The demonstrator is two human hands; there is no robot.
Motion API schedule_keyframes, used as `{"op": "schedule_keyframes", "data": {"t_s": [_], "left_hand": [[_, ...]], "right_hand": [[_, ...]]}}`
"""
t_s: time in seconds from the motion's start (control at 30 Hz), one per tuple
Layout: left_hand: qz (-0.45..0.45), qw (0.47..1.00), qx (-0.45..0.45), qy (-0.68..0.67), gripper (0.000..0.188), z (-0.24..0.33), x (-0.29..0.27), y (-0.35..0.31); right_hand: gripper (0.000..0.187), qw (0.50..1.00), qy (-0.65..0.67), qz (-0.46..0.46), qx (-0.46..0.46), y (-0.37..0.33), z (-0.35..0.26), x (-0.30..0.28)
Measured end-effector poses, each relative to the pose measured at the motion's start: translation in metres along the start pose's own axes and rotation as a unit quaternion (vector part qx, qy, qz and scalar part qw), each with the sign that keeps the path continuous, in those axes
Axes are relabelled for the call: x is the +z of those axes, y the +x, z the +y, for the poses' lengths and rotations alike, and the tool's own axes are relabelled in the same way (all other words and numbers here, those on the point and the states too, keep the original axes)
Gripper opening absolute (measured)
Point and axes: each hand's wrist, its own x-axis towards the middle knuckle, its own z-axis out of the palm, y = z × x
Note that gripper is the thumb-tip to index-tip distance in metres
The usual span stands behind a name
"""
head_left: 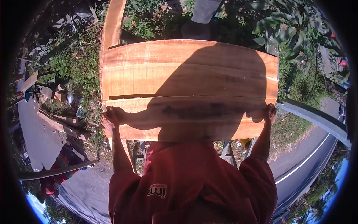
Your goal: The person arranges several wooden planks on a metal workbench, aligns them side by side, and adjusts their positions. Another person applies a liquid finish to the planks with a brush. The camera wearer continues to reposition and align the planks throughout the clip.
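Note:
Several reddish-brown wooden boards lie side by side in front of me, forming a wide flat panel (134,80). My left hand (110,118) is closed around the left end of the nearest wooden board (145,131). At that board's right end, my right hand (271,113) grips the edge with curled fingers. A dark narrow gap shows between this board and the one beyond it, widest toward the left. Shadow from my head and arms covers much of the wood. A long plank (115,24) extends away from the panel's far left corner.
Metal legs (226,148) show below the near edge. A grey beam (315,118) slants away at right, and a grey post (206,11) stands beyond the panel. Scrap wood (61,123) lies left among weeds. Road (298,156) runs on both sides; a person in red (61,168) is lower left.

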Motion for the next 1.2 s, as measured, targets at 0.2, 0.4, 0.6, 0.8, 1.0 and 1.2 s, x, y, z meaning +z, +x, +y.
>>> {"op": "schedule_keyframes", "data": {"t_s": [0.2, 0.4, 0.6, 0.8, 1.0, 1.2], "left_hand": [[0.011, 0.996, 0.036, 0.081, 0.069, -0.016, 0.005, 0.006], [0.095, 0.993, 0.063, 0.032, 0.064, 0.01, -0.043, -0.014], [0.126, 0.967, 0.158, 0.157, 0.07, -0.074, 0.003, -0.021], [0.057, 0.992, 0.09, 0.064, 0.069, -0.065, 0.007, -0.006], [0.167, 0.939, 0.209, 0.218, 0.083, -0.102, 0.034, 0.024], [-0.006, 0.902, 0.427, -0.066, 0.085, 0.165, -0.045, -0.156]], "right_hand": [[0.063, 0.992, -0.094, 0.083, 0.026, -0.03, -0.056, -0.013], [0.075, 0.995, -0.032, -0.009, 0.09, -0.051, -0.062, -0.031], [0.068, 0.956, -0.161, -0.023, 0.242, -0.096, 0.034, -0.057], [0.059, 0.941, -0.191, -0.073, 0.27, -0.089, -0.041, -0.061], [0.07, 0.931, -0.204, -0.054, 0.299, -0.095, -0.075, -0.057], [0.052, 0.967, 0.093, 0.081, -0.225, -0.034, -0.393, -0.007]]}}
